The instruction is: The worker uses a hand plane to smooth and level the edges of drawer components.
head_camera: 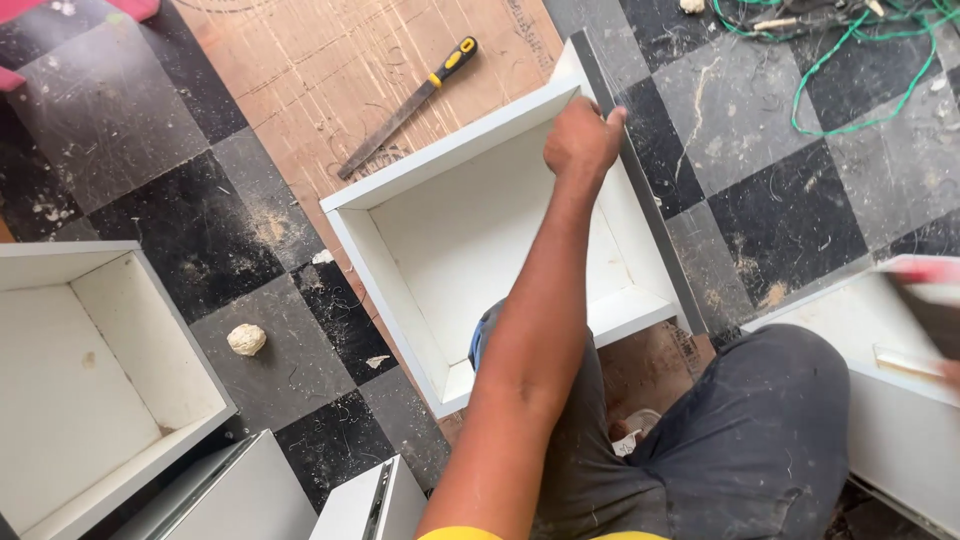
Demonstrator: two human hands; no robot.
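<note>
Floor: I see dusty black-and-grey checkered tile floor (790, 200).
Board: scratched brown plywood sheet (330, 70) lies flat on it.
On board: open white laminate drawer box (400, 290); beyond it, black flat file with yellow-black handle (405, 108).
Left of box: crumpled pale paper ball (246, 339).
Far right of box: tangled green wire (850, 70).

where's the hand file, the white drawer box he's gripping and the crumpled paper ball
hand file (400, 112): head view, middle of its dark blade
white drawer box (470, 235): head view, bare inner bottom panel
crumpled paper ball (246, 339): head view, its centre
</note>
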